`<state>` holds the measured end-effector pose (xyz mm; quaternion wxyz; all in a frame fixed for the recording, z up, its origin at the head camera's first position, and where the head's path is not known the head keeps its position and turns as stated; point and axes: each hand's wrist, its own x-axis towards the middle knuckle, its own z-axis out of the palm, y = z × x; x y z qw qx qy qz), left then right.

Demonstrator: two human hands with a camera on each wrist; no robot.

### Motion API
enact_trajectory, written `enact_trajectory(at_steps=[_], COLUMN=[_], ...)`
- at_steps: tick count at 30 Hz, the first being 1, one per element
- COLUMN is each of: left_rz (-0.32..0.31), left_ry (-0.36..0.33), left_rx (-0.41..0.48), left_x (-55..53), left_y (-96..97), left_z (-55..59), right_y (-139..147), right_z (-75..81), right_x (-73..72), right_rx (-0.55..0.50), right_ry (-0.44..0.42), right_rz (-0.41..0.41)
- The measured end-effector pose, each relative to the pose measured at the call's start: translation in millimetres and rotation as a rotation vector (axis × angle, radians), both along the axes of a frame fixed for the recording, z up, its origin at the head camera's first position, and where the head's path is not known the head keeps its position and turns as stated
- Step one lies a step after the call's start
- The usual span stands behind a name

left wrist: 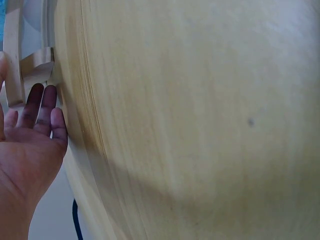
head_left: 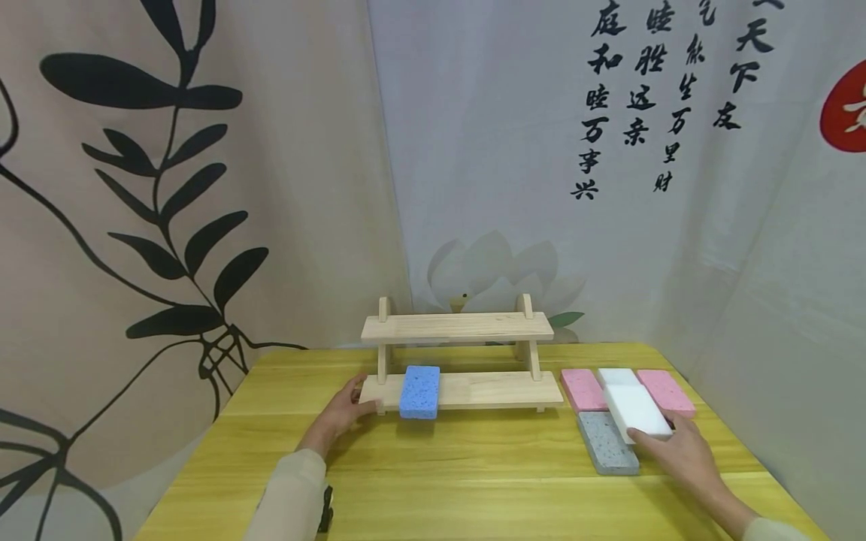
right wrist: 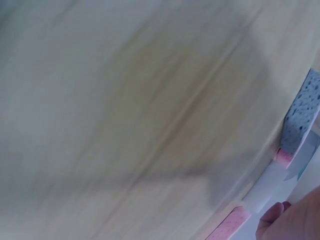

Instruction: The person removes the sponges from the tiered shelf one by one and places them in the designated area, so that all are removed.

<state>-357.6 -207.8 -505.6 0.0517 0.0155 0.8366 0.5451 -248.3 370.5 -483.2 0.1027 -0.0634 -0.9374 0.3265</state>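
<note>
My left hand [head_left: 343, 415] rests at the left end of the lower board of a two-tier wooden rack [head_left: 487, 391], thumb toward the front corner. In the left wrist view its fingers [left wrist: 46, 107] are fairly straight beside the board's end, palm showing. A blue speckled sponge [head_left: 419, 392] lies on that lower board, jutting past its front edge. On the right, my right hand [head_left: 679, 451] pinches a white sponge [head_left: 636, 409] by its near end, thumb at the front corner. The held sponge is tilted and overlaps a grey speckled sponge [head_left: 612, 449] and another white sponge [head_left: 616, 376].
Two pink sponges [head_left: 583, 389] [head_left: 666, 392] flank the white one at the back of the group. The rack's upper board [head_left: 460, 326] stands behind and above the lower one. A printed curtain [head_left: 325, 188] hangs behind the yellow wooden table [head_left: 419, 496].
</note>
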Motion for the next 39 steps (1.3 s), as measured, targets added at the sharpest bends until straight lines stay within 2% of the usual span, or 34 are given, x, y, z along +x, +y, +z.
enact_trajectory(at_steps=[7, 20, 28, 39], left_rz=[0.001, -0.002, -0.006, -0.005], left_ry=[0.001, 0.001, 0.004, 0.009], left_rx=[0.005, 0.005, 0.008, 0.013], left_x=[0.2, 2.8, 3.2, 2.8], left_y=[-0.2, 0.7, 0.8, 0.4], left_z=[-0.4, 2.3, 2.8, 1.8], right_y=[14, 27, 29, 31], right_z=[-2.5, -16.9, -17.7, -21.2], right_x=[2.5, 8.7, 10.0, 7.1], right_rx=[0.017, 0.078, 0.097, 0.072], right_ry=[-0.031, 0.034, -0.031, -0.104], right_rz=[0.001, 0.033, 0.037, 0.04])
